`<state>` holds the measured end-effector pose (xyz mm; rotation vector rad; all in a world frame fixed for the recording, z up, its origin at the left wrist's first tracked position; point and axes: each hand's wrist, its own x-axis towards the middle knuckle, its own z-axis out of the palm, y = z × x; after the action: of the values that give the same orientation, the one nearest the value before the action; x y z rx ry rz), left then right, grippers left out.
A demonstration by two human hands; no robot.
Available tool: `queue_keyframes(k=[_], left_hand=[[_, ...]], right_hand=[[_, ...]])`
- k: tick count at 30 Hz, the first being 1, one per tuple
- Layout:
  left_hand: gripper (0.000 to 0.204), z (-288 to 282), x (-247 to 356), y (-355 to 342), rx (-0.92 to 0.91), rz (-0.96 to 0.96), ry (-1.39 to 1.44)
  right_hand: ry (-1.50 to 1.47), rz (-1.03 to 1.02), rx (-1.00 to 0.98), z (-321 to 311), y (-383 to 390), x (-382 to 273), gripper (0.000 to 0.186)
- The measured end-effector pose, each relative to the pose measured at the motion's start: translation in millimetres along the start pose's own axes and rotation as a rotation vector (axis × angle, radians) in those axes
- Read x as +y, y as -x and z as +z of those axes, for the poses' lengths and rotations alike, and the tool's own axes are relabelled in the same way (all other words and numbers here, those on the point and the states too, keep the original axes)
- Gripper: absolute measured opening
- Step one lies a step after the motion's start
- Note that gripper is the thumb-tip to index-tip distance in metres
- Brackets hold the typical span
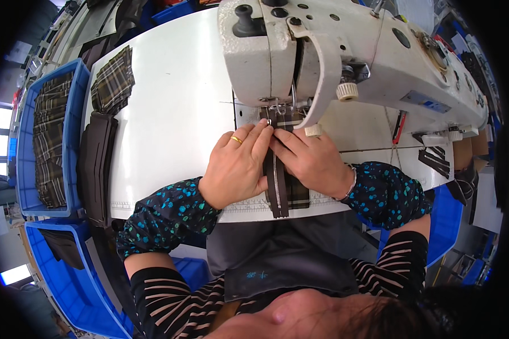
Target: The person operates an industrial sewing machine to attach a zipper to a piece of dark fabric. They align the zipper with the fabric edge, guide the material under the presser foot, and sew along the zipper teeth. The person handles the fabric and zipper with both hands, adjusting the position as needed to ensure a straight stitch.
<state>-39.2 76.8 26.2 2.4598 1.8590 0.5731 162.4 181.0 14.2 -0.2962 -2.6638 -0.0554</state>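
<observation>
The left arm (172, 217) and the right arm (387, 195) are bent inward from the near side. The left hand (234, 161) is held palm down, with its fingers (257, 137) pointed far and right and its thumb (262, 184) spread. The right hand (318, 164) is held palm down too, its fingers (288, 139) pointed far and left, close by the left ones.

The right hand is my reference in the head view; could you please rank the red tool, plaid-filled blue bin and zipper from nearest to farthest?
1. Zipper, just left of the right hand.
2. Red tool, to the hand's right.
3. Plaid-filled blue bin, far left.
</observation>
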Motion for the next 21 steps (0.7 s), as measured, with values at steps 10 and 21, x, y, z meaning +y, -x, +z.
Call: queue_keyframes(k=[10, 21], left_hand=[[0.076, -2, 6, 5, -0.045, 0.044, -0.119], [0.076, -2, 14, 7, -0.097, 0.07, -0.241]], right_hand=[[-0.043, 0.129, -0.173, -10, -1, 6, 0.074], [-0.068, 0.136, -0.189, -15, 1, 1, 0.08]])
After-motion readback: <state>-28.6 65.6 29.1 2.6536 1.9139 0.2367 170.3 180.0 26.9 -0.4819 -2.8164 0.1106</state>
